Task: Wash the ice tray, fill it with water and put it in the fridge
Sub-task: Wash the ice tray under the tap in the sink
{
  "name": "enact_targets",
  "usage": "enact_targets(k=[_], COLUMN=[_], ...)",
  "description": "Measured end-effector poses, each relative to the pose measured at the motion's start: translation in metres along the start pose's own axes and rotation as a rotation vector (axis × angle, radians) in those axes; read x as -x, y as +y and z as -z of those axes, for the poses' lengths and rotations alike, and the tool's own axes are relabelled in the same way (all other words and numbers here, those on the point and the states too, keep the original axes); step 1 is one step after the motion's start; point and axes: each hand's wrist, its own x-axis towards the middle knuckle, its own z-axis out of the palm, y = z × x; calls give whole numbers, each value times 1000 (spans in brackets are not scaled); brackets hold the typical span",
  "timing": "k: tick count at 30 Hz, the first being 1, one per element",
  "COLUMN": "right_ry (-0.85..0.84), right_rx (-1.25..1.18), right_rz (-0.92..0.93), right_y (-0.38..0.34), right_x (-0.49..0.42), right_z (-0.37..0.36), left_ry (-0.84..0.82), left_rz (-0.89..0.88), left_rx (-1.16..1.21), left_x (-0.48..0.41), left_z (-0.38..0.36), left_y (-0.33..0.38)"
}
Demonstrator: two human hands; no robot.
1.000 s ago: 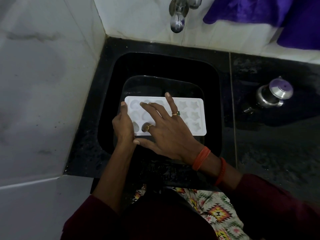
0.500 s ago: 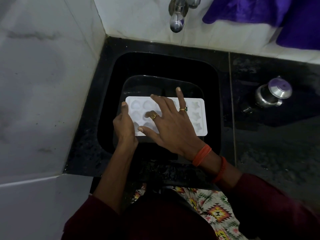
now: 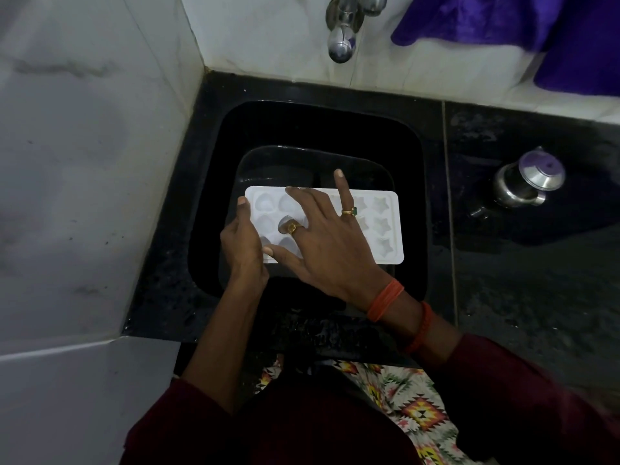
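A white ice tray (image 3: 385,226) with heart and star moulds lies level over a black tub inside the black sink (image 3: 409,156). My left hand (image 3: 241,243) grips the tray's left end, thumb on its top edge. Spread flat across the tray's middle, my right hand (image 3: 328,239) rubs the moulds with straight fingers; it wears two rings. The steel tap (image 3: 340,45) hangs above the sink, with no water visible from it.
A steel jug with a lid (image 3: 526,182) stands on the black counter to the right of the sink. Purple cloth (image 3: 536,25) hangs on the tiled wall at the top right. White marble walls close off the left side.
My right hand has slid rightward along the tray from its left moulds toward the middle. The left hand and the tray have stayed almost still.
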Motion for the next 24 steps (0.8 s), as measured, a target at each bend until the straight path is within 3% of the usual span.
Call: enact_targets(k=[24], right_ry=[-21], right_rx=[38], right_rz=[5], right_y=[5], right_x=[-11], right_z=[4], left_ry=[-5], left_rz=[-54], left_rx=[-11], left_x=[-1], left_z=[0], left_y=[0])
